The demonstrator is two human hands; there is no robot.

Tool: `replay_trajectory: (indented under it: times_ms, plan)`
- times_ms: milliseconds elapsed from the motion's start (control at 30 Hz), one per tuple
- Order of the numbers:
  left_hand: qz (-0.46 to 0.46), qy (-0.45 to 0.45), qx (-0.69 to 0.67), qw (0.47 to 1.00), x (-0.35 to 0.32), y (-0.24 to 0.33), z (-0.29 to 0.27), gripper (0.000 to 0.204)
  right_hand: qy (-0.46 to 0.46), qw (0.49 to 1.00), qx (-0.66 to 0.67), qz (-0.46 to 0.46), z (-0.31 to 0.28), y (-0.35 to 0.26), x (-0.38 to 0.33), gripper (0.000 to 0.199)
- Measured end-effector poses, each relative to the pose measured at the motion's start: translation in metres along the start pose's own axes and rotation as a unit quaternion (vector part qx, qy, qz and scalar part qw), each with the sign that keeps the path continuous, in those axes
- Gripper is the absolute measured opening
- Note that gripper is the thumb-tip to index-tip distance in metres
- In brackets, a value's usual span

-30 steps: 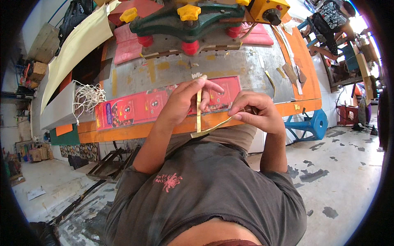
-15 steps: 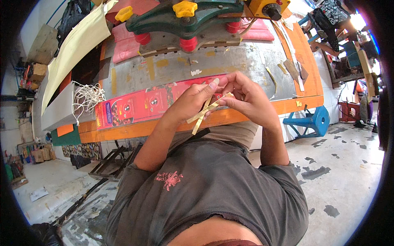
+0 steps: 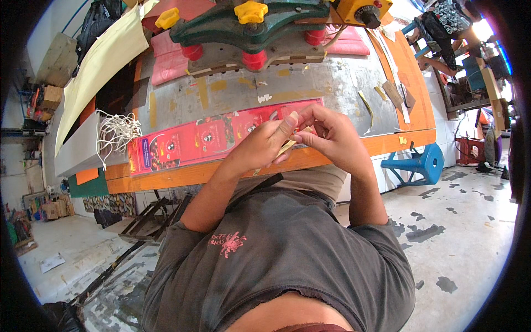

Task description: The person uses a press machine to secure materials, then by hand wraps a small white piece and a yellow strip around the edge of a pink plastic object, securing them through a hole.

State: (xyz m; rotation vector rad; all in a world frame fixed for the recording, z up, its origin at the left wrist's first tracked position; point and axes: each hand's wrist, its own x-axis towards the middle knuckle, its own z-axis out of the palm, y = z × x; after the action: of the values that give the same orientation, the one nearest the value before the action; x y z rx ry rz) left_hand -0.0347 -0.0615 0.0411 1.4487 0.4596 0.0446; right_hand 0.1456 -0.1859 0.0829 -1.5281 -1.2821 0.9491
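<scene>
Landmark is the workbench point(image 3: 343, 83), grey metal top with an orange front edge, and I place everything off that. On its far side sits a big green machine point(image 3: 249, 27) with yellow knobs and red feet. Flat on the top, close to the front edge, lies a long red printed carton sheet point(image 3: 210, 138), long axis running along the bench; a bundle of white string point(image 3: 113, 133) sits at its left end. A blue stool point(image 3: 417, 166) stands on the floor below the bench's right end. I see both hands raised together over the front edge, above the sheet's right half. Left hand point(image 3: 260, 146) comes in from the left, right hand point(image 3: 332, 135) from the right, fingertips meeting. Between them is a thin tan strip point(image 3: 287, 146), long axis slanting down-left from the pinch toward the body. Both hands are closed in a pinch on that strip; its upper end is hidden by the fingers. Neither hand is clearly nearer, both touch it. Open room lies toward the body, off the front edge; the sheet is close beneath.
</scene>
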Motion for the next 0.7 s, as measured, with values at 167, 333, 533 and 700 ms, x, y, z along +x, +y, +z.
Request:
replay_trajectory:
  times_ms: [167, 333, 533, 700]
  plan:
    - [0.048, -0.002, -0.004, 0.999, -0.003, 0.01, 0.007, 0.072, -0.01, 0.999, -0.043, -0.028, 0.0, 0.007, -0.004, 0.015]
    - [0.003, -0.036, 0.022, 0.999, -0.008, 0.011, -0.004, 0.081, -0.009, 0.999, 0.032, 0.028, -0.004, 0.021, -0.01, 0.014]
    - [0.145, 0.08, -0.169, 0.972, -0.007, 0.005, -0.032, 0.075, 0.214, 0.948, 0.23, 0.043, -0.011, 0.03, -0.009, 0.016]
    - [0.235, 0.177, -0.165, 0.941, -0.005, 0.009, -0.015, 0.048, 0.217, 0.909, 0.348, 0.069, 0.01, 0.035, -0.011, 0.015]
